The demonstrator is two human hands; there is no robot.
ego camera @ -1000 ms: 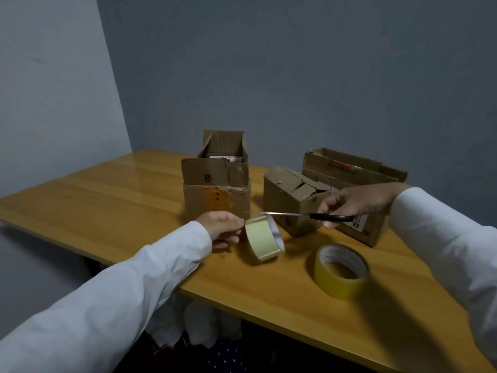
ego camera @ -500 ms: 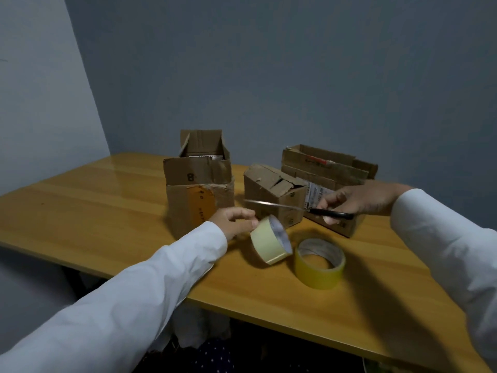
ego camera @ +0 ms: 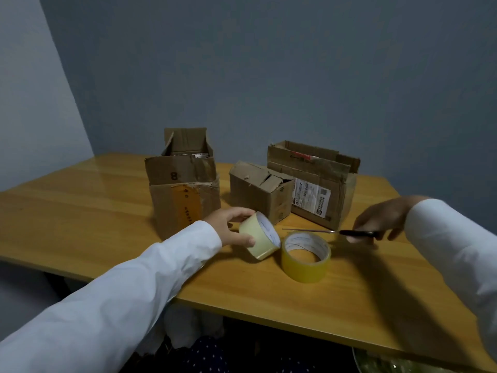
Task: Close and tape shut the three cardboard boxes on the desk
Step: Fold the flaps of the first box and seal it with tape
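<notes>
A: How far along is the taping?

B: Barely begun, I'd say. The tall box [ego camera: 184, 181] left of the small box [ego camera: 259, 191] has its top flaps standing up. The long box [ego camera: 313, 184], just right of and behind the small box, is open too. The small box has its flaps folded down loosely, with a gap showing; I see no fresh tape on any of them.

A: And the hands?

B: The left hand [ego camera: 231, 227] curls round a pale tape roll [ego camera: 259, 235], tilted on its edge in front of the small box. The right hand [ego camera: 382, 219] grips the dark handle of the scissors [ego camera: 330, 231], blades together, pointing toward the small box's front.

A: Any other tape?

B: A yellow roll [ego camera: 306, 255] lies flat on the desk [ego camera: 80, 200], touching or nearly touching the pale one, nearer the person than the small box.

A: So what's left?

B: Likely everything: closing all three, then taping each.
</notes>
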